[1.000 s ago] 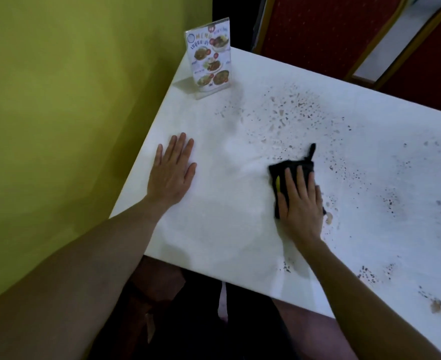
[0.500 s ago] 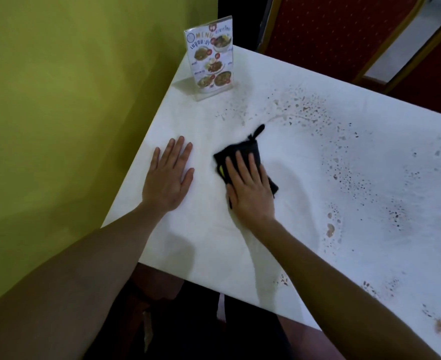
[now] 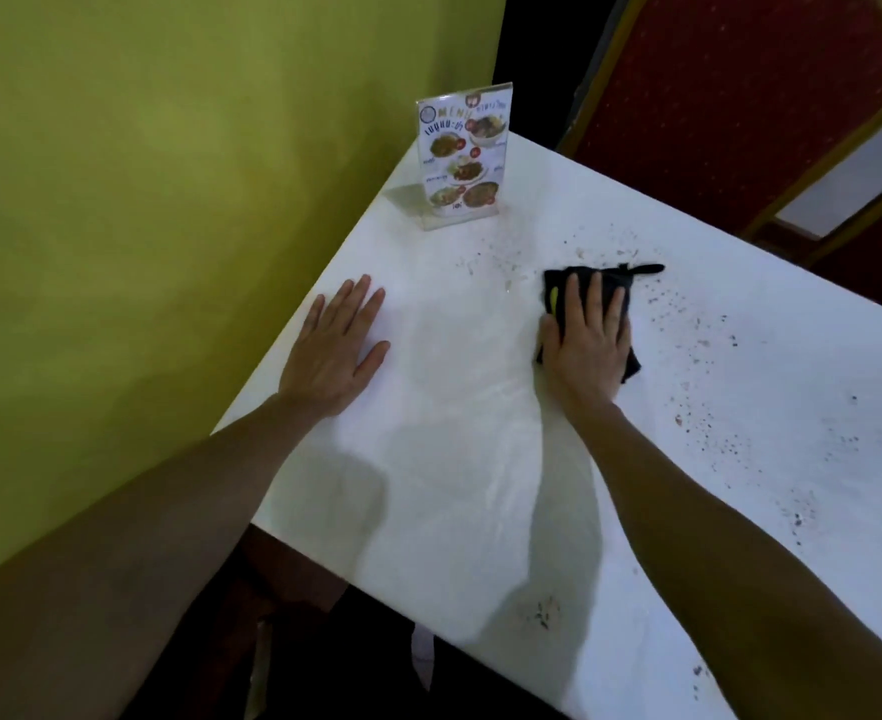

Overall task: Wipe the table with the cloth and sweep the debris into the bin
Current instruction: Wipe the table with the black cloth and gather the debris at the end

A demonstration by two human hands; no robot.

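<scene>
The cloth [image 3: 589, 304], dark with a yellow tag and a loop trailing toward 2 o'clock, lies flat on the white table [image 3: 480, 485] just past its middle strip, pinned under the right hand [image 3: 587, 345]. That hand neither clenches nor pinches: its fingers are spread and pressed palm-down on the fabric, probably so that the whole pad bears on the surface and drags crumbs along. At 9 o'clock from the cloth, well apart, the left hand [image 3: 337, 345] rests flat and released near the table's edge beside the green wall [image 3: 168, 226], grasping nothing; it looks like a brace for the leaning body. Debris [image 3: 698, 366] speckles the table from 12 through 5 o'clock of the cloth, while the stretch between the hands looks clean. A menu stand [image 3: 463, 161] stands upright at 11 o'clock near the far corner, with a few specks before it. A red chair [image 3: 740, 96] waits beyond the far edge. No bin is in view, so the sweeping-off judged by this is not yet done.
</scene>
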